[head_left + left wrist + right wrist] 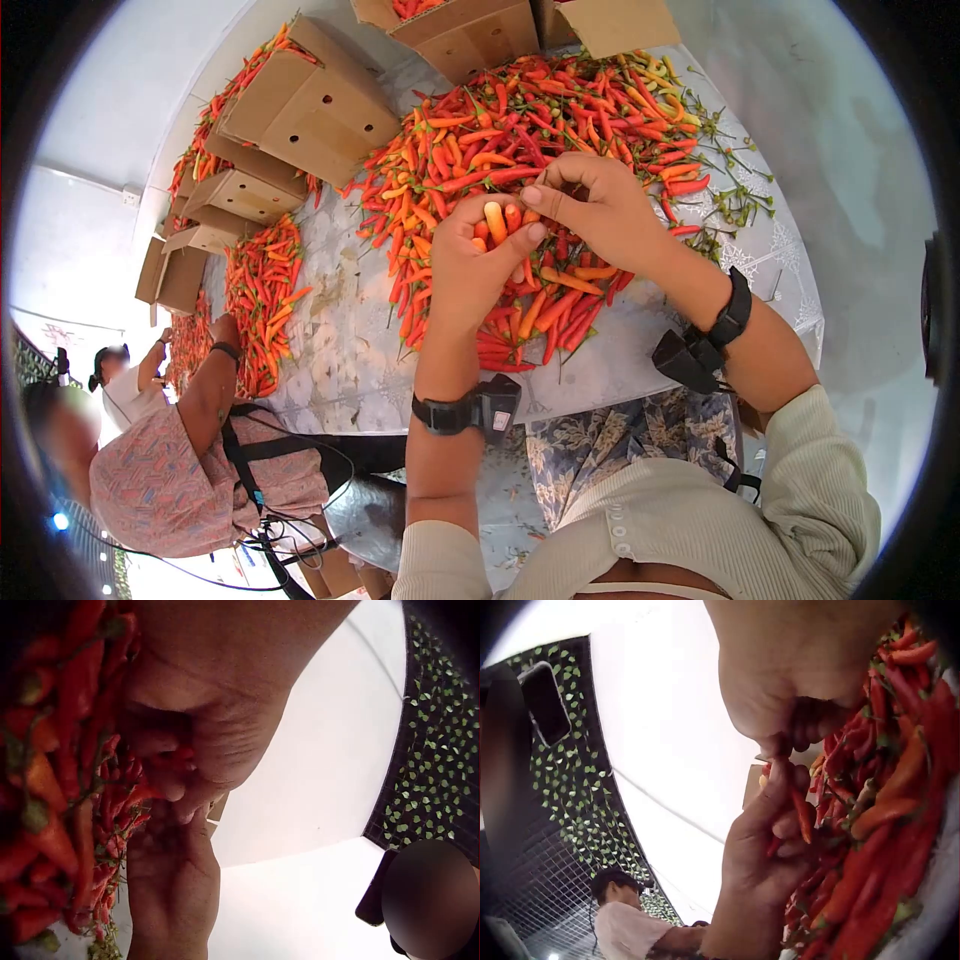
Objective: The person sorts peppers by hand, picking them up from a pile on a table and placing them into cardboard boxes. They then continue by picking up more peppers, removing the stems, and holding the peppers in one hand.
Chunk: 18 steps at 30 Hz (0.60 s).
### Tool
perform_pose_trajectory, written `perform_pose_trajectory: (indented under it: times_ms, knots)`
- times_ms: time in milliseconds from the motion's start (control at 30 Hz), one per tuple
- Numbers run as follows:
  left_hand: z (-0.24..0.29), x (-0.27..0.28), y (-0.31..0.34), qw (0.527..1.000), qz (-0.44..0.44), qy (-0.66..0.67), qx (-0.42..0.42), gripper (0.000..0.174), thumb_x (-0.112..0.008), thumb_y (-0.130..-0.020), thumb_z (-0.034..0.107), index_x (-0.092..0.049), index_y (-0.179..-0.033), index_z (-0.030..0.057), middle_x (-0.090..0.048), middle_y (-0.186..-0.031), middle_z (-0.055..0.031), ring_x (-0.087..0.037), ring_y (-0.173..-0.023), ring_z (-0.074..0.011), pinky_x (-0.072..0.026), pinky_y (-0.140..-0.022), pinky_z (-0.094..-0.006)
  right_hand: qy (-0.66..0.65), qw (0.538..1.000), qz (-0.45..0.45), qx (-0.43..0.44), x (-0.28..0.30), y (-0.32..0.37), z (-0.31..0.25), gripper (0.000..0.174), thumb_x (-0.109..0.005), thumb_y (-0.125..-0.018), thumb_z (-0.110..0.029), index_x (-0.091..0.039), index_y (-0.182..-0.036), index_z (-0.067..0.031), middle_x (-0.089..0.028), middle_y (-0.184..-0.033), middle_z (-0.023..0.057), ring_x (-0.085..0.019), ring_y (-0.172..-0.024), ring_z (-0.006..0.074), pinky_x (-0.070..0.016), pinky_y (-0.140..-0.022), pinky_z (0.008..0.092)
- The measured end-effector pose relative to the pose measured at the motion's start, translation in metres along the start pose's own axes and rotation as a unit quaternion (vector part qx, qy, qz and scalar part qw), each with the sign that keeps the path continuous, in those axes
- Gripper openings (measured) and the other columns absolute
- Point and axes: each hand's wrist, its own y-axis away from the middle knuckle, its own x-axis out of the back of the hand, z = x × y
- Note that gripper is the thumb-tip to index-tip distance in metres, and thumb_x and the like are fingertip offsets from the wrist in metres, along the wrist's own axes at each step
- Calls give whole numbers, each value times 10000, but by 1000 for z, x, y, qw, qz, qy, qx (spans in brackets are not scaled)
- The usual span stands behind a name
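Observation:
Several orange and red chili peppers [495,222] are gathered in my left hand [465,270], its fingers curled round them and the thumb lying across. In the right wrist view an orange chili [801,814] sticks out between the left fingers. My right hand [610,215] meets the left one, its thumb and forefinger pinching at the end of a chili; the pinched tip itself is mostly hidden. Both hands are over a large heap of chili peppers [570,110] on the table, red and orange with green stems.
Loose green stems [745,195] lie right of the heap on the patterned tablecloth [345,350]. Cardboard boxes [310,100] with chilies stand at the back and left. A second chili pile [265,290] lies leftward, where another person [190,470] works. Someone else [130,385] is farther off.

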Motion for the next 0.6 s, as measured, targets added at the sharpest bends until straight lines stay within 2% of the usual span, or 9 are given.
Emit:
perform_pose_trajectory:
  times_ms: [67,167,267,467,600]
  knots:
    - [0,1,0,1000,-5,11,-3,268,-747,-763,78,-580,-958,1,-544,-642,14,-481,-482,-42,-398,-436,-181,-88,993,-43,-69,2,-2,-2,248,-665,-846,-243,-641,-735,-23,-554,-623,-2,-507,-590,73,-390,-518,247]
    - [4,1,1,1000,-20,20,8,269,-752,-759,82,-583,-954,4,-541,-648,16,-481,-480,-43,-393,-432,-179,-155,980,-73,-101,5,-5,8,257,-653,-861,-265,-633,-705,-62,-534,-601,-47,-467,-579,36,-354,-508,218]
    - [5,2,2,998,-29,45,16,270,-757,-756,87,-584,-947,7,-553,-662,11,-482,-479,-41,-389,-423,-176,-234,955,-108,-147,7,-4,7,224,-655,-862,-274,-615,-730,-98,-534,-644,-71,-460,-593,14,-316,-519,182]
    - [8,2,3,997,-41,55,16,280,-766,-750,109,-585,-938,10,-580,-683,-5,-486,-475,-37,-387,-414,-170,-352,897,-132,-234,8,-2,6,171,-644,-868,-265,-643,-806,-106,-581,-671,-61,-525,-626,21,-366,-547,180]
    - [8,6,4,996,-56,70,24,263,-748,-772,134,-585,-936,8,-589,-689,-11,-490,-469,-39,-390,-415,-171,-343,902,-132,-226,6,-3,4,168,-650,-863,-261,-634,-795,-108,-579,-686,-55,-509,-615,35,-387,-549,209]
